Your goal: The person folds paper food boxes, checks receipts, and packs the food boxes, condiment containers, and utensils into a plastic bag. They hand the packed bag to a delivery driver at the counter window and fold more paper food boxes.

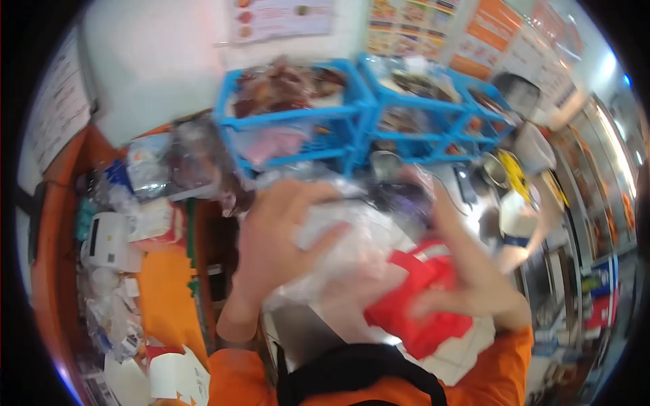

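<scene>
My left hand [277,237] is blurred, its thumb and fingers apart, over the left side of a crumpled clear plastic bag [345,250]. My right hand [464,271] is on the other side, also smeared by motion. Its thumb is spread wide from its fingers and lies over a bright red plastic bag [406,291]. The right fingertips reach up beside a dark bundle in clear plastic [403,203]. Whether either hand touches the plastic cannot be made out. What the clear bag contains is too blurred to tell.
Blue stacked baskets [359,108] with bagged dark food line the back wall. Left are a white printer-like device [112,240] and an orange surface [166,291] near plastic bags. Metal cups [493,170] and a phone-like dark object [467,184] stand right, before a lit display case [609,155].
</scene>
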`<state>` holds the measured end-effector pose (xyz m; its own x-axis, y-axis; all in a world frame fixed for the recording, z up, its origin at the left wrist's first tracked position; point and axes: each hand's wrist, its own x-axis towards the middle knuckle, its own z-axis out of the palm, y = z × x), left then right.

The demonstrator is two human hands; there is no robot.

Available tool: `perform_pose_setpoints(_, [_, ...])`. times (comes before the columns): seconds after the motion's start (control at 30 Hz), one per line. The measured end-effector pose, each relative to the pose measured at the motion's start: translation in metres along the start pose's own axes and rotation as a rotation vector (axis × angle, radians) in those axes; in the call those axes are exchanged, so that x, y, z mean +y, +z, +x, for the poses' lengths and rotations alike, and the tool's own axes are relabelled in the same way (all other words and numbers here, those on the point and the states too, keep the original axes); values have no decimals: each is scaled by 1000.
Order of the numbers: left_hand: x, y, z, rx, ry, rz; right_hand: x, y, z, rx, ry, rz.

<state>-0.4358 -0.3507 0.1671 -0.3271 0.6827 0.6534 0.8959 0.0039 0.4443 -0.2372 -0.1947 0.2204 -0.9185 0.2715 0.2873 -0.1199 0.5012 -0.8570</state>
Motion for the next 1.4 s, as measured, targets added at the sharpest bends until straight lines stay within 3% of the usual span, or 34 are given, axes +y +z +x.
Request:
perform_pose_setpoints(0.03, [35, 13, -1, -86, 53, 144, 9, 8, -7, -17, -30, 75])
perform_pose_setpoints(0.07, [58, 33, -2, -42, 82, 11, 8, 11, -12, 6, -4, 66])
perform_pose_setpoints(0.13, [84, 58, -10, -3, 97, -126, 12, 6, -19, 118, 112, 583])
perform_pose_setpoints(0.2, [82, 68, -18, -125, 270, 10, 35, -11, -30, 203, 35, 541])
perform_pose_setpoints(0.27, [34, 90, -61, 202, 396, 144, 54, -30, -45, 324, -22, 516])
perform_pose_setpoints(0.33, [-2, 160, -156, 849, -319, 188, 75, -53, -65, 445, -6, 554])
perform_pose_setpoints(0.4, [-17, 212, -251, 548, -749, 187, 92, -57, -92, 515, -8, 600])
perform_pose_setpoints(0.43, [-9, 198, -273, 562, -758, 215, 96, -59, -103, 508, 69, 572])
perform_pose_setpoints(0.5, [-8, 155, -314, 47, -224, 833, 101, -60, -126, 500, 176, 551])
perform_pose_setpoints(0.53, [-17, 141, -320, 44, -248, 856, 102, -61, -135, 494, 207, 556])
perform_pose_setpoints(0.6, [-59, 113, -334, 1317, -977, 60, 105, -63, -147, 489, 220, 592])
perform_pose_setpoints(0.63, [-119, 92, -389, 1273, -1197, -606, 106, -66, -150, 455, 229, 636])
perform_pose_setpoints(0.67, [-130, 88, -377, 1170, -1168, -398, 110, -67, -149, 471, 272, 549])
perform_pose_setpoints(0.7, [-139, 94, -362, 1135, -999, -97, 110, -64, -148, 483, 315, 458])
perform_pose_setpoints(0.73, [-126, 85, -342, 958, -854, 85, 99, -58, -146, 499, 357, 391])
perform_pose_setpoints(0.77, [-129, 80, -341, 854, -913, 126, 103, -54, -147, 527, 307, 344])
perform_pose_setpoints(0.83, [-155, 78, -336, 858, -897, 165, 109, -55, -153, 554, 365, 273])
perform_pose_setpoints(0.93, [-164, 46, -253, 773, -658, 369, 112, -53, -149, 539, 337, 441])
perform_pose_setpoints(1.03, [-207, 6, -157, 666, -353, 496, 100, -42, -144, 689, 305, 368])
perform_pose_setpoints(1.13, [-259, -18, -76, 565, -429, 543, 96, -41, -153, 783, 268, 177])
perform_pose_setpoints(1.2, [-298, -32, -38, 380, -571, 768, 87, -41, -163, 817, 291, 75])
perform_pose_setpoints(1.23, [-319, -33, -30, 386, -549, 750, 80, -42, -166, 826, 320, -19])
perform_pose_setpoints(1.3, [-370, -33, -17, 293, -241, 1142, 68, -38, -167, 855, 338, -95])
perform_pose_setpoints(1.33, [-377, -37, -15, 170, -184, 1157, 69, -39, -171, 888, 395, -98])
perform_pose_setpoints(1.37, [-386, -40, -14, 183, -177, 1146, 72, -39, -175, 917, 454, -98])
perform_pose_setpoints(1.4, [-395, -43, -12, 328, -323, 952, 81, -41, -179, 940, 439, -89])
